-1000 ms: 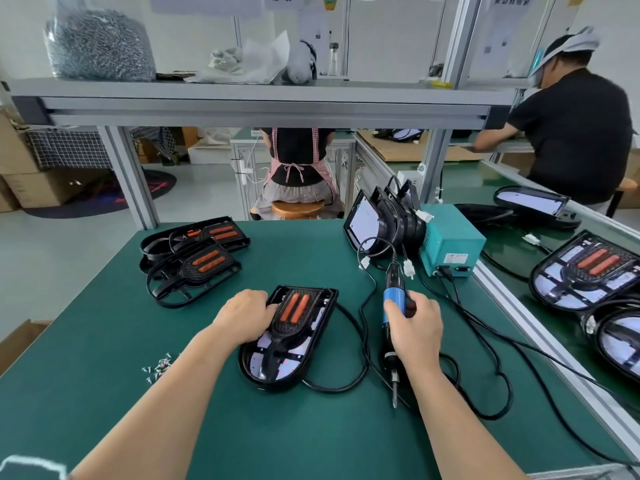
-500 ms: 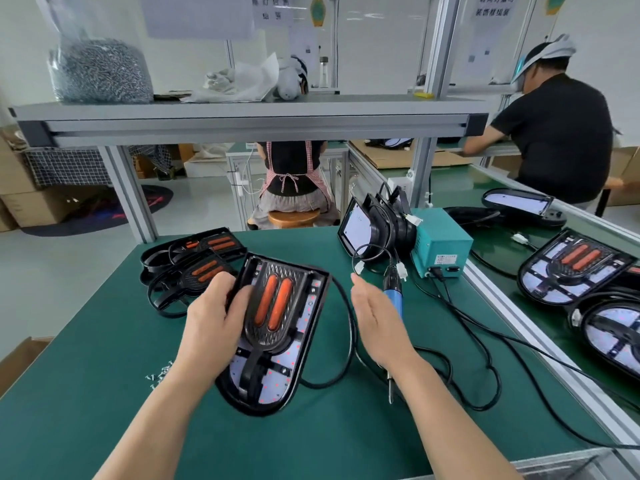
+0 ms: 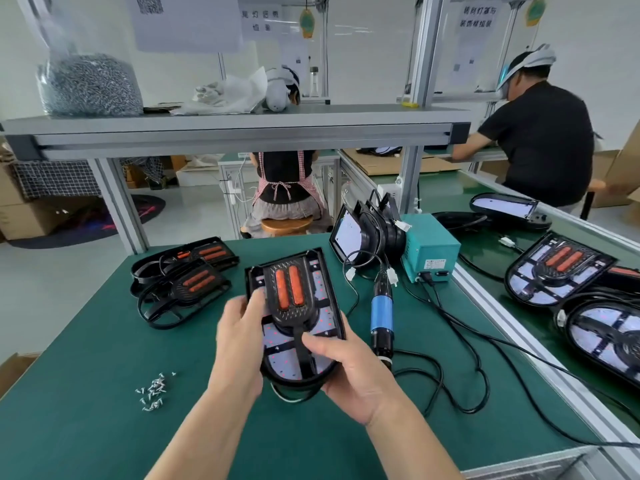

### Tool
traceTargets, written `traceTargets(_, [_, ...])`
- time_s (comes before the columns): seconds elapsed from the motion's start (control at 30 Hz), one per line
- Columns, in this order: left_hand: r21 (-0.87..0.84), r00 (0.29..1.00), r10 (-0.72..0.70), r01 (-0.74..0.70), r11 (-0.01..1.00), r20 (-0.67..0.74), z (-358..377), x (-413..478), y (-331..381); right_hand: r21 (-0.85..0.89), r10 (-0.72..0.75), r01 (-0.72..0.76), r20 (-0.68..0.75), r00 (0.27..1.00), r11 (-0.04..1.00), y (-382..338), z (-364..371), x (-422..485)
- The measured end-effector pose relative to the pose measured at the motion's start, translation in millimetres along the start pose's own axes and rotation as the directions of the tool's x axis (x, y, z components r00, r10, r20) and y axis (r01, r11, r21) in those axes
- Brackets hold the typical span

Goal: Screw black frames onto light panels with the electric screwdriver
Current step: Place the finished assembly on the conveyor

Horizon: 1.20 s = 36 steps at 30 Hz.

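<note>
Black frame point(image 3: 294, 315) sat on light panel point(image 3: 325, 318), held at frame centre over green mat point(image 3: 86, 427). Left hand point(image 3: 239, 344) and right hand point(image 3: 356, 379) gripped its edges, fingers curled under, thumbs on top. Electric screwdriver point(image 3: 381, 313) lay just right.

Teal box point(image 3: 431, 251) at the table's point(image 3: 86, 427) back right. On the shelf point(image 3: 235, 133), a bag point(image 3: 90, 84) of grey bits, white cloth point(image 3: 228, 95) beside it. Beyond, an aproned person point(image 3: 284, 181) on a stool point(image 3: 285, 225). Another in black point(image 3: 543, 143), right. Cardboard boxes point(image 3: 24, 216), far left.
</note>
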State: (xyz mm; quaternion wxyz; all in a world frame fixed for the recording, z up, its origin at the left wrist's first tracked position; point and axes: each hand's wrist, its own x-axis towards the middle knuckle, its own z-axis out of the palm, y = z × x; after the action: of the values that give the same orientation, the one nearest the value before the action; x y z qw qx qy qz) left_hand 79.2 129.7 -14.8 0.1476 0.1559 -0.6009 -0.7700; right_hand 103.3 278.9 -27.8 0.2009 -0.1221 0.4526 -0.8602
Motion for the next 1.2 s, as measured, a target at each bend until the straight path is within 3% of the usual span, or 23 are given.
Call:
traceTargets(0.07, [-0.187, 0.944, -0.246, 0.289, 0.939, 0.221, 4.7, -9.6, -3.6, 0.058, 0.007, -0.007, 0.007, 1.0, 0.998, -0.8, -7.4, -2.7])
traceTargets(0.13, [-0.149, 0.884, -0.307, 0.376, 0.914, 0.353, 5.4, -16.7, -7.0, 0.096, 0.006, -0.006, 0.004, 1.0, 0.995, -1.2, -11.5, -6.2])
traceTargets(0.27, [0.181, 0.933, -0.211, 0.163, 0.97, 0.291, 9.2, -18.0, -1.3, 0.141, -0.035, 0.033, 0.007, 0.999, 0.989, 0.3, -17.7, -14.1])
traceTargets(0.33, [0.489, 0.979, -0.088, -0.013, 0.872, 0.182, 17.2, -17.2, 1.5, 0.116, -0.087, 0.09, -0.032, 0.996, 0.989, 1.7, -22.7, -15.6])
traceTargets(0.4, [0.663, 0.99, 0.062, -0.13, 0.737, 0.124, 26.2, -20.6, 3.4, 0.096, -0.12, 0.131, -0.112, 0.986, 0.987, 0.0, -29.9, -15.7])
traceTargets(0.47, [0.65, 0.985, 0.115, -0.172, 0.74, 0.13, 32.6, -28.5, 2.4, 0.067, -0.137, 0.154, -0.205, 0.969, 0.986, -5.0, -37.6, -16.7])
traceTargets(0.63, [0.393, 0.976, 0.14, -0.196, 0.898, 0.168, 22.5, -18.6, -14.9, 0.049, -0.251, 0.288, -0.37, 0.895, 0.956, -36.7, -53.5, -22.5])
traceTargets(0.77, [0.546, 0.995, 0.069, -0.097, 0.832, 0.071, -2.8, 3.0, -43.7, -0.012, -0.405, 0.466, -0.518, 0.754, 0.885, -79.6, -83.4, -27.2])
traceTargets(0.93, [0.709, 0.991, 0.132, -0.119, 0.695, 0.038, -21.9, 11.4, -72.6, -0.156, -0.504, 0.6, -0.723, 0.472, 0.785, -121.4, -136.1, -28.6])
traceTargets(1.07, [0.713, 0.988, 0.144, -0.136, 0.688, 0.049, -19.8, 14.0, -76.6, -0.229, -0.448, 0.594, -0.858, 0.251, 0.772, -133.4, -184.7, -26.1])
traceTargets(1.2, [0.703, 0.985, 0.166, -0.153, 0.695, 0.051, -20.6, 13.5, -77.8, -0.176, -0.314, 0.545, -0.934, 0.171, 0.82, -133.4, -220.9, -24.4])
